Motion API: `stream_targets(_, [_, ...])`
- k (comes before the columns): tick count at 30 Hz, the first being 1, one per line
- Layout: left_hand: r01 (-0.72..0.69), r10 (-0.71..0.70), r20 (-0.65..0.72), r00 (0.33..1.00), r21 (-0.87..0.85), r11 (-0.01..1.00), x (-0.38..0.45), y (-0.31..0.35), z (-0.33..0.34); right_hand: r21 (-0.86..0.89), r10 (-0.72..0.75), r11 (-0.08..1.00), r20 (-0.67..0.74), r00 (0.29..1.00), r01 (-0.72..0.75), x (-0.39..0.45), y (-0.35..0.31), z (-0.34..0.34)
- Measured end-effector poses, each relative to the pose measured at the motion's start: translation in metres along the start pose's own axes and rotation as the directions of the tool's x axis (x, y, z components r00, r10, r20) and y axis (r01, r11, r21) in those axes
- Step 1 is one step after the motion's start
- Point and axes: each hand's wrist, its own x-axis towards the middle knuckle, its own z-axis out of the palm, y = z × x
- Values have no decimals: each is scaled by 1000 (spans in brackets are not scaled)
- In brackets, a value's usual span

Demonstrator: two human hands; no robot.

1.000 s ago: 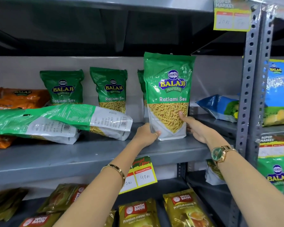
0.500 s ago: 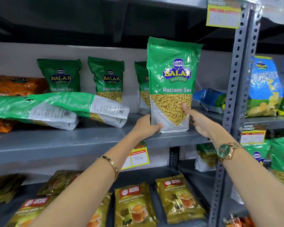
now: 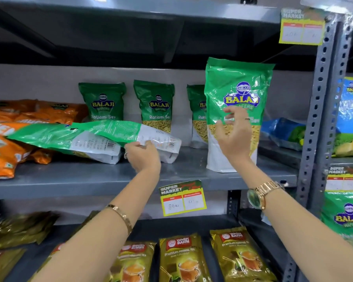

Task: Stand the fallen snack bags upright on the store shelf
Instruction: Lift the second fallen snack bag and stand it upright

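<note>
A green Balaji Ratlami Sev bag point(image 3: 236, 82) stands upright at the right front of the grey shelf point(image 3: 90, 180). My right hand point(image 3: 233, 137) hovers in front of it with fingers spread, holding nothing. Two more green bags lie flat to the left, the upper fallen bag point(image 3: 114, 131) resting on the lower fallen bag point(image 3: 55, 139). My left hand point(image 3: 144, 155) pinches the white bottom end of the upper one. Three upright green bags point(image 3: 155, 104) stand along the back wall.
Orange snack bags point(image 3: 4, 151) are piled at the shelf's left end. A perforated steel post point(image 3: 318, 102) bounds the shelf on the right, with a blue bag point(image 3: 281, 131) lying beyond. A price tag point(image 3: 182, 198) hangs from the shelf edge; tea packs point(image 3: 183, 259) fill the shelf below.
Both hands let go of the upright bag, which now stands alone. My left hand moved left and took hold of the upper fallen bag's end; my right hand lifted, fingers open.
</note>
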Motion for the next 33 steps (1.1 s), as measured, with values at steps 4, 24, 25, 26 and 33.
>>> stream_targets(4, [59, -61, -112, 992, -27, 998, 34, 7, -27, 76, -61, 996, 206, 977, 46, 0, -23, 34])
stream_targets(24, [122, -126, -64, 990, -66, 990, 133, 69, -45, -308, 211, 951, 726, 654, 35, -38, -30, 136])
stream_targets(25, [80, -82, -53, 995, -40, 996, 133, 79, -39, -296, 236, 955, 701, 673, -26, -39, -31, 136])
stream_targets(26, [33, -34, -36, 999, -22, 999, 133, 89, -33, -275, 266, 956, 677, 686, -99, -40, -32, 136])
stream_targets(33, [-352, 326, 177, 929, 144, 925, 111, 141, 19, -121, 482, 841, 613, 627, -528, -57, -46, 145])
